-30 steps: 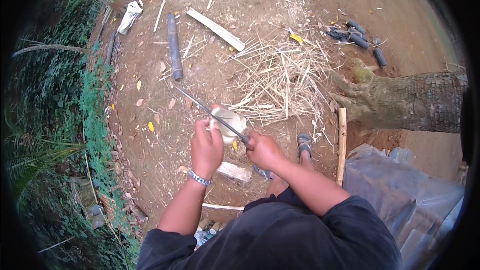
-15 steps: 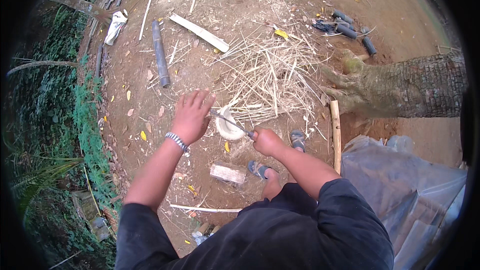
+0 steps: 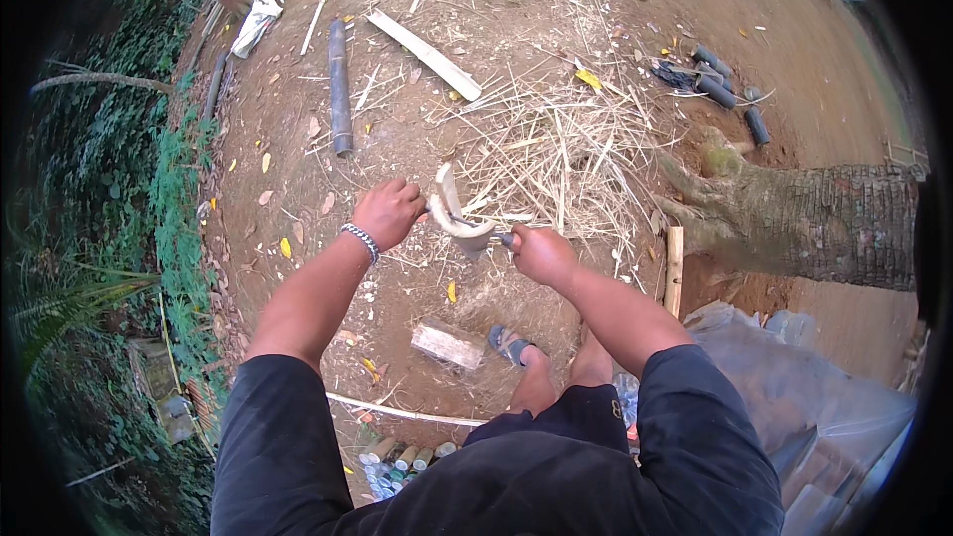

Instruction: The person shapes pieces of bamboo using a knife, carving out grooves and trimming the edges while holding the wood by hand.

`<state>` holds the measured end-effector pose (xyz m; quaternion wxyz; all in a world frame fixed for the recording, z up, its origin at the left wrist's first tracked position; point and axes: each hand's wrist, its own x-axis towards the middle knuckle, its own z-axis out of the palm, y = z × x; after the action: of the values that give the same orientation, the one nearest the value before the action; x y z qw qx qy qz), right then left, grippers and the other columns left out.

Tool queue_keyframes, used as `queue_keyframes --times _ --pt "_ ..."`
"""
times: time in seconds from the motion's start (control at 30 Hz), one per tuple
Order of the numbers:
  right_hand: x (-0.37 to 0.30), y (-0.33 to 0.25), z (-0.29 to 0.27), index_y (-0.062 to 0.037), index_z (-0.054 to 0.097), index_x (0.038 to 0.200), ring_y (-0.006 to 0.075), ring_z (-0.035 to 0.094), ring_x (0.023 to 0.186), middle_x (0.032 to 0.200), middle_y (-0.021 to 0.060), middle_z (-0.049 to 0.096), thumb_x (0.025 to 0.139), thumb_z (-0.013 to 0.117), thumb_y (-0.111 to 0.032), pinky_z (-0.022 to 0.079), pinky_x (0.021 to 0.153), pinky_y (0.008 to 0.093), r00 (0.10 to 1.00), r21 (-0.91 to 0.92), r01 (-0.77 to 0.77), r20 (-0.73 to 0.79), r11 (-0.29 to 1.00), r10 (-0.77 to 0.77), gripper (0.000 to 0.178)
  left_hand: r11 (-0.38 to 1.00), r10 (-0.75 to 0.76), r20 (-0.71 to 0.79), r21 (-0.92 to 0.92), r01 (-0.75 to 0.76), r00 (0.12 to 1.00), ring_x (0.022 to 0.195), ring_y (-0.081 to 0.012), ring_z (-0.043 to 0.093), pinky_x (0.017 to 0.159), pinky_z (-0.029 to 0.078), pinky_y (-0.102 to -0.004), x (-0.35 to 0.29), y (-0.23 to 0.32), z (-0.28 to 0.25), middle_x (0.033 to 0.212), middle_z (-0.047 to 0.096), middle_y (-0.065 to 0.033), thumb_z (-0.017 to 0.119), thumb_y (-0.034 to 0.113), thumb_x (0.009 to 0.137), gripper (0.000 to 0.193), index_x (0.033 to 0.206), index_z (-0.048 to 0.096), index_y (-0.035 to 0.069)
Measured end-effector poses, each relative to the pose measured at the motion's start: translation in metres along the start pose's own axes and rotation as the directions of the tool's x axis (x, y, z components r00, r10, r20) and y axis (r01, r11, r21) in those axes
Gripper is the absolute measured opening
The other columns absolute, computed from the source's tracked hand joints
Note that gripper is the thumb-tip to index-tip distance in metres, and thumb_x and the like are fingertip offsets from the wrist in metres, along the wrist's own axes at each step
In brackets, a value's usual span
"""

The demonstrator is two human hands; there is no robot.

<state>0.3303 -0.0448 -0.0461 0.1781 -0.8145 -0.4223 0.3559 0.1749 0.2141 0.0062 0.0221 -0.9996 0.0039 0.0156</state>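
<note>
My right hand [image 3: 544, 256] is wrapped round the dark handle of a long, narrow blade tool [image 3: 504, 238]. At the tool's other end, my left hand [image 3: 390, 211], with a metal bracelet at its wrist, is closed in a fist; its fingers hide that end. Between the hands, the tool crosses a pale, curved piece that looks like split bamboo [image 3: 465, 228]. A pale strip [image 3: 448, 189] stands up from beside its left end. How the piece is supported cannot be made out.
A heap of pale shavings [image 3: 566, 159] lies just beyond my hands. A dark pole [image 3: 340, 89] and a split bamboo length [image 3: 427, 58] lie farther left. A wooden block [image 3: 450, 344] sits near my feet. A tree trunk [image 3: 794, 223] and grey plastic sheet [image 3: 794, 377] are right.
My left hand, open over the tool's far end before, is now closed there. The pale piece's round end now shows as a curved band with the tool across it. The view has shifted.
</note>
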Motion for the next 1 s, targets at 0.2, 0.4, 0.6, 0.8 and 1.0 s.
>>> queue_keyframes --times 0.2,0.4,0.6,0.8,1.0 --pt "0.022 0.007 -0.015 -0.0095 0.065 0.110 0.0377 0.069 0.091 0.096 0.0198 0.070 0.102 0.049 -0.025 0.054 0.082 0.0493 0.997 -0.069 -0.056 -0.049 0.996 0.053 0.024 0.999 -0.030 -0.083 0.031 0.033 0.996 0.089 -0.0224 0.060 0.077 0.052 -0.0376 0.019 -0.008 0.014 0.084 0.059 -0.0039 0.065 0.025 0.088 0.015 0.082 0.066 0.011" --pt "0.061 0.010 -0.037 -0.0112 0.065 0.114 0.0353 0.070 0.088 0.095 0.0184 0.071 0.103 0.049 -0.028 0.055 0.081 0.0489 0.997 -0.169 -0.033 -0.070 0.985 0.022 0.026 0.993 -0.053 -0.150 0.097 0.068 0.987 0.087 -0.0227 0.061 0.075 0.053 -0.0379 0.041 -0.033 0.023 0.083 0.059 -0.0034 0.068 0.030 0.087 0.019 0.085 0.067 0.011" --pt "0.093 0.010 -0.043 -0.0094 0.064 0.113 0.0356 0.070 0.087 0.093 0.0192 0.071 0.104 0.048 -0.031 0.056 0.079 0.0499 0.994 -0.230 0.016 -0.101 0.973 -0.040 0.028 0.986 -0.096 -0.187 0.119 0.119 0.978 0.091 -0.0225 0.062 0.078 0.053 -0.0379 0.049 -0.049 0.030 0.086 0.061 -0.0029 0.069 0.032 0.088 0.021 0.085 0.067 0.010" --pt "0.116 0.003 -0.051 -0.0114 0.064 0.115 0.0374 0.069 0.091 0.096 0.0196 0.071 0.105 0.046 -0.033 0.055 0.082 0.0497 0.984 -0.263 0.008 -0.172 0.965 -0.055 0.030 0.980 -0.117 -0.214 0.134 0.148 0.970 0.091 -0.0222 0.062 0.080 0.053 -0.0384 0.055 -0.064 0.036 0.087 0.062 -0.0029 0.069 0.031 0.088 0.021 0.085 0.068 0.010" --pt "0.110 -0.010 -0.055 -0.0070 0.064 0.110 0.0328 0.070 0.092 0.096 0.0166 0.071 0.101 0.053 -0.026 0.054 0.084 0.0476 0.995 -0.267 0.095 0.042 0.959 -0.087 0.024 0.981 -0.150 -0.083 0.110 0.158 0.985 0.087 -0.0230 0.064 0.076 0.055 -0.0386 0.033 -0.060 0.026 0.085 0.064 -0.0044 0.070 0.035 0.088 0.024 0.084 0.069 0.011"
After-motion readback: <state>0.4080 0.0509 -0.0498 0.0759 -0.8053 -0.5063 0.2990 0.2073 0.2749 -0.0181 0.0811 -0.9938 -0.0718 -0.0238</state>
